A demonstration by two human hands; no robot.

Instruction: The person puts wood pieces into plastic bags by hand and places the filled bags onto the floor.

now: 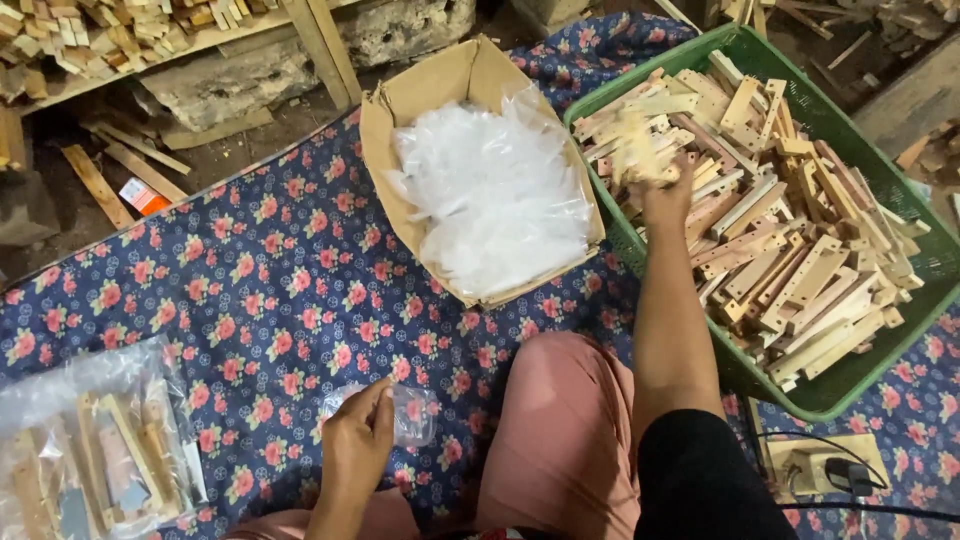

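Seated on a blue floral cloth, knee in pink fabric between the two arms. Left hand was low and close to the body, fingers pinched on the edge of a small clear plastic bag — the bag lay just beyond the fingertips, resting on the cloth, its mouth apparently not yet spread. Right hand was stretched out over the green crate, fingers clenched round a small bundle of pale wooden pieces; the bundle was blurred, so the count could not be told. Below and to the far side of those fingers lay the crate's heap of drilled wooden slats. Between the two hands, nearer the right, stood a cardboard box full of clear bags. Outward of the left fingers sat a filled plastic packet of wooden parts. Judgement: the work in hand looked like bagging the pieces, and it would go best with the bundle held squared and tight, ends aligned, while the left fingers opened the bag mouth wide — loose or crossed pieces would likely snag the thin plastic or tear it.
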